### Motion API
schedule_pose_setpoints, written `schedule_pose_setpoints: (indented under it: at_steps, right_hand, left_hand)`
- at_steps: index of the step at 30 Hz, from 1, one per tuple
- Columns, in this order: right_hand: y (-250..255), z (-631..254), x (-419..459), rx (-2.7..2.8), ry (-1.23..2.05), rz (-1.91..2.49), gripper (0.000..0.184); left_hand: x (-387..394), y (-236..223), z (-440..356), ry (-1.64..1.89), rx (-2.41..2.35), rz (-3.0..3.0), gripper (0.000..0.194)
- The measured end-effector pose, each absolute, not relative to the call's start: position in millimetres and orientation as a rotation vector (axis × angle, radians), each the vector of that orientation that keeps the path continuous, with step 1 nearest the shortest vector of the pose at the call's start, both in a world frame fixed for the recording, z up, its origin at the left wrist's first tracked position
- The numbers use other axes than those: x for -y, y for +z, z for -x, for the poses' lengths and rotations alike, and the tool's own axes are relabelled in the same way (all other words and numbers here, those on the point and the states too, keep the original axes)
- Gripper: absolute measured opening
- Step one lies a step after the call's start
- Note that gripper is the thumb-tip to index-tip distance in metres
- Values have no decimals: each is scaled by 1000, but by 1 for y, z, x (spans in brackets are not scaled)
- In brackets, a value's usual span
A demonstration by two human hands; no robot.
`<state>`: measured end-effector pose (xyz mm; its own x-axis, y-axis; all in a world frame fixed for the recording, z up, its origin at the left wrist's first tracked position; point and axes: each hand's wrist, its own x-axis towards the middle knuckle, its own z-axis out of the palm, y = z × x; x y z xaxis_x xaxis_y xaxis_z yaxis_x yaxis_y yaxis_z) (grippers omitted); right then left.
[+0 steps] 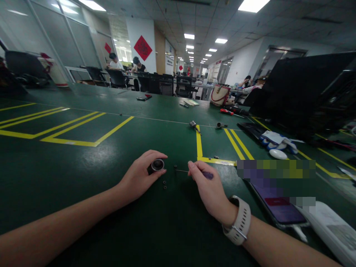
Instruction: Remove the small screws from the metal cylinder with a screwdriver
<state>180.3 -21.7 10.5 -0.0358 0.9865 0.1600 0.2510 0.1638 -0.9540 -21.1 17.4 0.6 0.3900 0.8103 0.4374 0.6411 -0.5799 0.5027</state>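
My left hand (pixel 143 168) is closed around a short dark cylinder (pixel 157 165) with a metal rim, its round end facing me. In my right hand (pixel 205 185) is a small screwdriver (pixel 207 175) with a purple handle, its thin shaft pointing left. Close to the shaft's tip is a tiny dark round part (pixel 175 166); I cannot tell whether the two touch. Two more small dark rings (pixel 164 185) lie on the green table (pixel 125 230) just below the cylinder.
Beyond my hands lie a metal fitting (pixel 194 126) and a short metal tube piece (pixel 221 125). At right are white-and-blue gloves (pixel 278 141), a white mouse (pixel 278 154) and a phone (pixel 280 207) with a cable. A red screwdriver (pixel 226 111) lies farther back. Several people sit in the background.
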Motion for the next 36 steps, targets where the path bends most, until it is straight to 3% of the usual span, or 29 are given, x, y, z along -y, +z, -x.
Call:
schedule_pose_setpoints:
  at_steps: [17,27,36]
  right_hand:
    - [6,-180,18,1409,988,1255,28]
    - [21,-185,16,1536,859,1390,29]
    - [24,-187,17,1666,763,1368,31]
  left_hand:
    - [-17,2,20,991,-1260,-2305,28]
    - [-19,8,20,960,-1215,-1768,49]
    - [-11,18,10,908,-1213,-1508,52]
